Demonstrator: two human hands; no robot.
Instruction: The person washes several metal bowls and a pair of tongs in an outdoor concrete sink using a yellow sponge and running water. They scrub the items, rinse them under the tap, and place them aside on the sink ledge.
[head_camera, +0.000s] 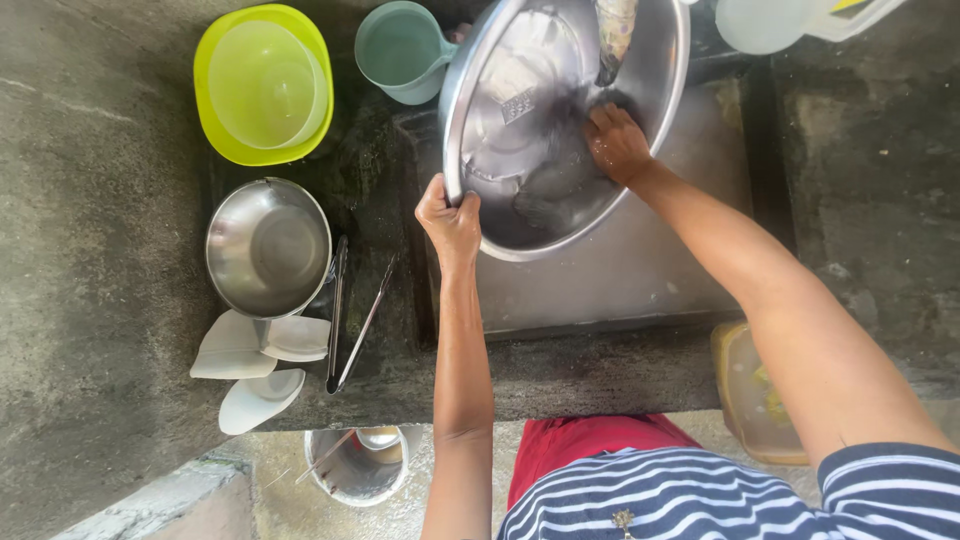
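A large steel basin (520, 60) is tilted up over a concrete sink (640, 270). My left hand (450, 220) grips its rim at the lower left. Inside the basin my right hand (617, 143) presses against the wet bottom, fingers curled; whether it holds a scrubber I cannot tell. Water runs into the basin from above.
On the counter left of the sink stand a lime-green bowl (262, 84), a teal mug (402, 50), a smaller steel bowl (268, 247), metal tongs (340, 315) and white spoons (250, 370). A steel pot (358, 465) sits below the counter. A plastic container (748, 395) rests at the right.
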